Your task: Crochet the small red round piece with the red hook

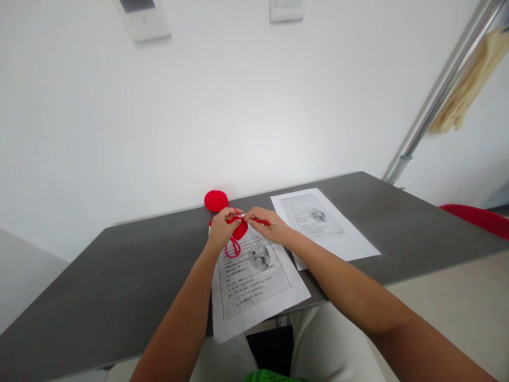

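Observation:
Between my two hands is a small piece of red crochet work (240, 230), held above a printed sheet (258, 297). My left hand (221, 228) pinches the piece from the left, with red yarn (233, 248) hanging in a loop below it. In my right hand (264, 224) is a crochet hook (260, 220) with a red grip and a thin pale shaft end pointing right. Its tip meets the red work near my left fingers, where the exact contact is hidden. Behind my left hand a ball of red yarn (216, 201) rests by the wall.
A second printed sheet (338, 241) lies to the right on the dark grey table (159, 276). The white wall (238, 106) borders the table's far edge. Beyond the right end are a metal pole (441, 95), a cream cloth (469, 85) and a red curved edge (477, 218).

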### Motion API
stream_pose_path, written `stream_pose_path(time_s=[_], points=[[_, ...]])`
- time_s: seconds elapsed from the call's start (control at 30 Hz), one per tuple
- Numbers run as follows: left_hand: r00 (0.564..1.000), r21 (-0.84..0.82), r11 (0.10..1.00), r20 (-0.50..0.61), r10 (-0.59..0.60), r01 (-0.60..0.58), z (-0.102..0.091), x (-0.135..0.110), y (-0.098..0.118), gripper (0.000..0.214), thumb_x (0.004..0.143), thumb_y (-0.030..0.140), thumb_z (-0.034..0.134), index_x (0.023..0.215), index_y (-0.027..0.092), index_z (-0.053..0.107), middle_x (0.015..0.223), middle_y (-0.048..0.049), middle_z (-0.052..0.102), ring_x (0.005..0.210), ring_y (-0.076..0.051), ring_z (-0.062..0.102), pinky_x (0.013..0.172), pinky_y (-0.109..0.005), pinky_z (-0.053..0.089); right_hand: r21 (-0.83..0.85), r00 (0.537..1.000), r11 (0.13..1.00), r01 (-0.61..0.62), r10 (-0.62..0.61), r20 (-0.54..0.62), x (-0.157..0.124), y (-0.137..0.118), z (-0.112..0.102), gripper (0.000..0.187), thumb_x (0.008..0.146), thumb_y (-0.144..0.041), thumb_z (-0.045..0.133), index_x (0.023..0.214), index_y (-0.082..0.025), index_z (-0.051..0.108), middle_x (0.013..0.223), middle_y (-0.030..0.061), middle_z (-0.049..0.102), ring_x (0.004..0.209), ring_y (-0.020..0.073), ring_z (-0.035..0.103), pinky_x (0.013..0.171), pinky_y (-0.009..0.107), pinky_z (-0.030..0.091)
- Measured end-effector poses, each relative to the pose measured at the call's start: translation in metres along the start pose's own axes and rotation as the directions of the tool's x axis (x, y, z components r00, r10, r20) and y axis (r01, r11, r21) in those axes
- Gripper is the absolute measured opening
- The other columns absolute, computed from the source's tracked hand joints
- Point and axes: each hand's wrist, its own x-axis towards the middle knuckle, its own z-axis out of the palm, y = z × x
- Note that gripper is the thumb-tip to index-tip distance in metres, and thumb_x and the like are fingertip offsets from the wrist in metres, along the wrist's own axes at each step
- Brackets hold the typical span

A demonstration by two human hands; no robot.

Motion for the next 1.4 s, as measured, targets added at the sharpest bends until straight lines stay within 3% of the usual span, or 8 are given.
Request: stream_pose_path(time_s=[0.23,0.53,0.7,0.87,1.0,1.2,1.4], points=[[0.997,0.004,0.997,-0.002,0.074,-0.074,0.007,-0.005,0.007,0.011,0.066,0.015,0.064,0.076,0.018,0.068,0.084,-0.0057,0.068,0.083,-0.020,0.060,0.081,-0.031,0.044,-0.062,0.990,0.989,0.136,-0.138,-0.026,-0.001,0.004,0.003,0.012,0.090,-0.020,0.047,0.089,-0.019,0.059,0.086,0.0067,0.062,0.083,0.0181,0.059,0.077,0.032,0.048],[0.995,-0.232,0.968,0.015,-0.095,0.096,0.005,-0.001,0.004,0.033,0.061,0.022,0.072,0.093,0.016,0.069,0.071,0.0007,0.064,0.070,-0.015,0.059,0.070,-0.027,0.045,0.010,0.983,0.990,0.143,-0.141,-0.117,-0.002,0.009,0.007,0.012,0.091,-0.024,0.049,0.094,-0.020,0.060,0.097,0.0081,0.062,0.095,0.0175,0.060,0.086,0.033,0.049],[0.976,-0.415,0.884,0.104,-0.190,0.216,0.004,0.000,0.002,0.038,0.056,0.021,0.076,0.093,0.014,0.068,0.071,-0.0005,0.067,0.069,-0.014,0.062,0.071,-0.027,0.047,0.060,0.986,0.986,0.156,-0.151,-0.075,-0.002,0.010,0.004,0.014,0.091,-0.026,0.048,0.097,-0.020,0.060,0.100,0.0089,0.064,0.098,0.0184,0.061,0.089,0.036,0.049],[0.909,-0.550,0.725,0.275,-0.313,0.416,0.002,0.000,0.003,0.038,0.056,0.017,0.076,0.093,0.011,0.068,0.083,-0.0086,0.072,0.078,-0.020,0.067,0.077,-0.032,0.049,0.056,0.980,0.980,0.193,-0.190,-0.062,-0.001,0.007,0.000,0.013,0.092,-0.025,0.048,0.096,-0.020,0.059,0.102,0.0095,0.065,0.101,0.0190,0.061,0.091,0.037,0.049],[0.877,-0.591,0.648,0.348,-0.331,0.480,0.003,-0.001,0.001,0.030,0.060,0.015,0.074,0.090,0.011,0.070,0.083,-0.0088,0.072,0.074,-0.018,0.067,0.077,-0.031,0.051,-0.004,0.968,0.968,0.249,-0.249,-0.033,-0.001,0.005,0.000,0.014,0.093,-0.023,0.044,0.100,-0.021,0.057,0.108,0.0105,0.062,0.106,0.0188,0.059,0.092,0.037,0.049],[0.885,-0.678,0.573,0.303,-0.353,0.461,0.013,-0.002,0.000,0.019,0.060,0.015,0.074,0.078,0.011,0.070,0.072,-0.0047,0.070,0.066,-0.013,0.063,0.071,-0.027,0.050,-0.156,0.964,0.956,0.248,-0.259,-0.053,-0.001,0.003,0.005,0.017,0.094,-0.021,0.041,0.103,-0.019,0.055,0.110,0.0120,0.059,0.104,0.0190,0.057,0.092,0.037,0.049],[0.924,-0.673,0.641,0.195,-0.329,0.370,0.019,-0.004,0.002,0.024,0.058,0.016,0.074,0.081,0.010,0.069,0.077,-0.0064,0.071,0.075,-0.017,0.065,0.077,-0.030,0.049,-0.259,0.979,0.948,0.183,-0.199,-0.037,-0.002,0.000,0.009,0.018,0.095,-0.021,0.039,0.103,-0.017,0.055,0.116,0.0137,0.059,0.111,0.0206,0.054,0.097,0.039,0.047]])
